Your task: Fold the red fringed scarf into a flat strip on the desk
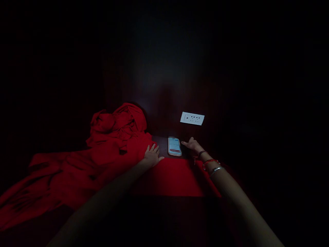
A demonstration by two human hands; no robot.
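My left hand (152, 156) lies palm down with its fingers spread, at the right edge of a big crumpled red cloth (102, 151). A smartphone (174, 146) with a lit screen lies on the dark surface (162, 149) between my hands. Just right of the phone is my right hand (192, 144), one finger stretched toward it and another raised. I see nothing in its grip, though its lower fingers fade into shadow. Bands and a metal bangle (216, 170) circle my right wrist and forearm.
On the dark wall behind, a white socket plate (192, 118) sits above and right of the phone. A flat red area (177, 176) spans the front of the surface, ending in a straight edge. Most of the surroundings are too dark to make out.
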